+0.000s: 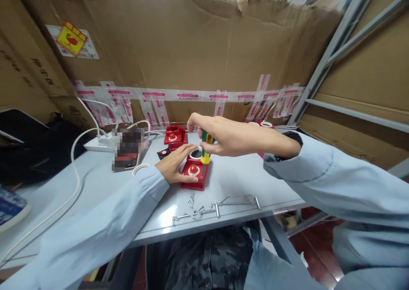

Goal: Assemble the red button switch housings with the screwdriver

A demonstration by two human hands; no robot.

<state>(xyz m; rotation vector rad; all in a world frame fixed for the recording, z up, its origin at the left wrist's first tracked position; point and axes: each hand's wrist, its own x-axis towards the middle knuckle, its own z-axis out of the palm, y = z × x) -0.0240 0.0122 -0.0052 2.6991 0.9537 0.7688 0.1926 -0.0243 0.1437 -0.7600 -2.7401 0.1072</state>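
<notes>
My right hand is closed around the yellow-and-green handle of a screwdriver. The screwdriver stands nearly upright, its shaft pointing down to the right edge of a red housing. On that housing are a domed red part in a white ring and, behind it, a dark round part with a white rim. My left hand grips the housing from the left, thumb along its front and fingers by the rear ring. Several loose screws lie just in front of the housing.
Another red housing stands behind, beside a small black part. A phone, a white ring and a power strip with white cables are left. Metal rods lie along the front edge. Cardboard walls the back.
</notes>
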